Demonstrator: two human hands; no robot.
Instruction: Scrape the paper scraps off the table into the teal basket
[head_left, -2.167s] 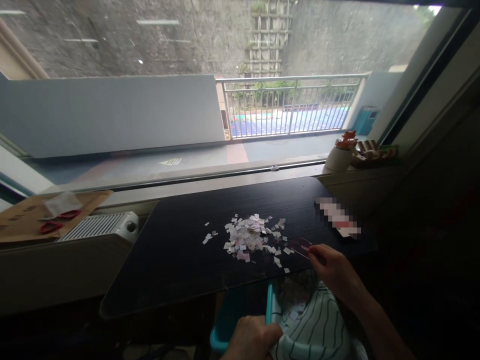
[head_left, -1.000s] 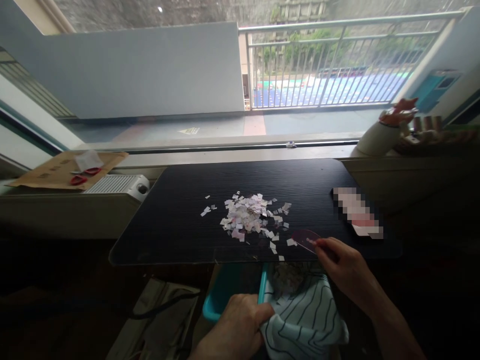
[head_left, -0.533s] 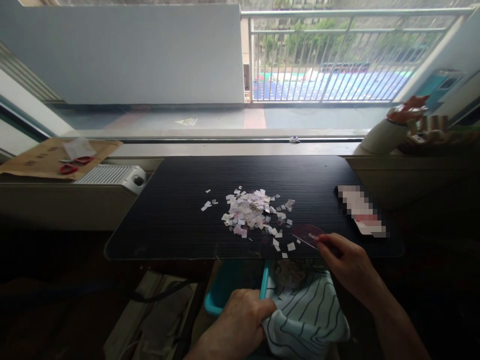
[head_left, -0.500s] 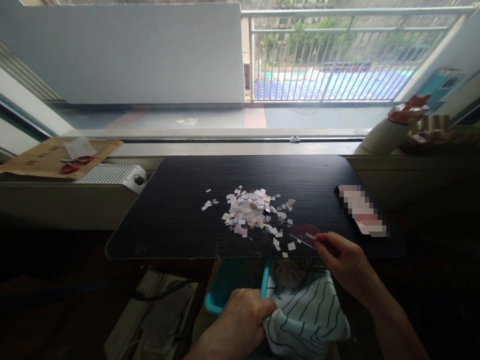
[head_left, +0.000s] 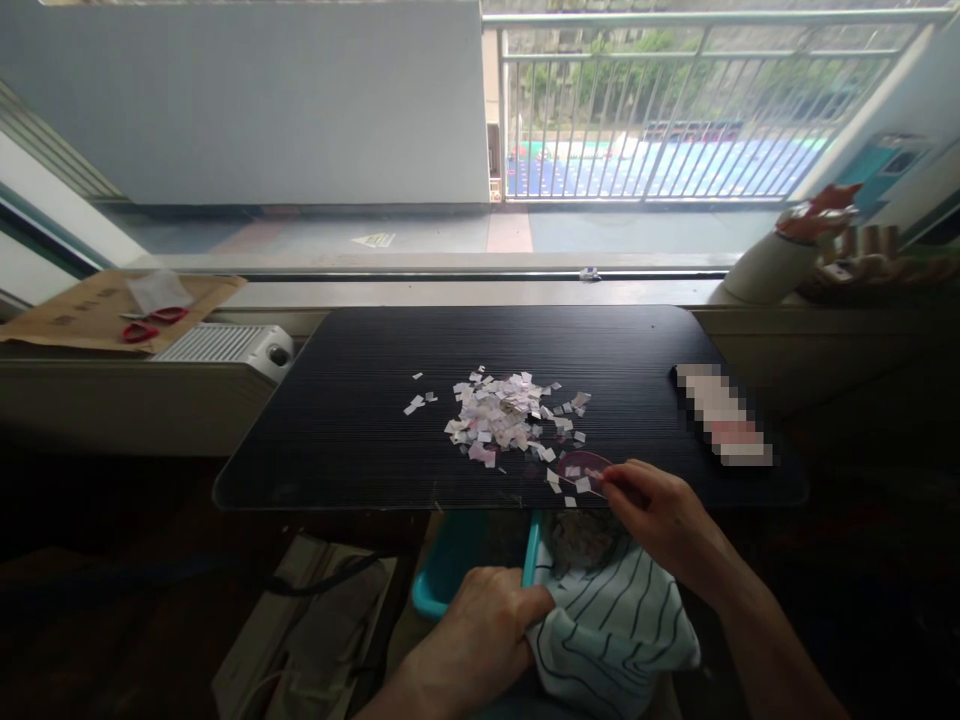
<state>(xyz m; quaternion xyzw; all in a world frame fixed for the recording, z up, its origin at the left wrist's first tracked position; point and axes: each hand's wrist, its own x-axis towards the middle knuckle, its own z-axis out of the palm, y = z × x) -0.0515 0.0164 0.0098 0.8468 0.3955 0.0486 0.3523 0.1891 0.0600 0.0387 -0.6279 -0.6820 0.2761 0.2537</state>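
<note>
A loose heap of small paper scraps (head_left: 495, 412) lies on the black table (head_left: 360, 350), with stray pieces around it. My right hand (head_left: 664, 510) pinches a translucent pink half-round plastic piece (head_left: 571, 464), its kind unclear, at the table's near edge. A few scraps lie by or under it. Below the edge, my left hand (head_left: 491, 625) is closed on the striped cloth (head_left: 622, 630) beside the rim of a teal basin (head_left: 431, 597). More scraps (head_left: 581, 537) sit in the hollow of the cloth, under the table edge.
A phone (head_left: 724, 418), partly blurred out, lies on the table's right side. Red-handled scissors (head_left: 154, 325) rest on brown paper (head_left: 75, 310) at the left, near a white ridged device (head_left: 225, 343). A white vase-like pot (head_left: 769, 268) stands on the right sill. Papers (head_left: 300, 630) lie lower left.
My right hand has moved left with the pink plastic piece, from beside the stray scraps to among them. My left hand keeps its hold on the cloth.
</note>
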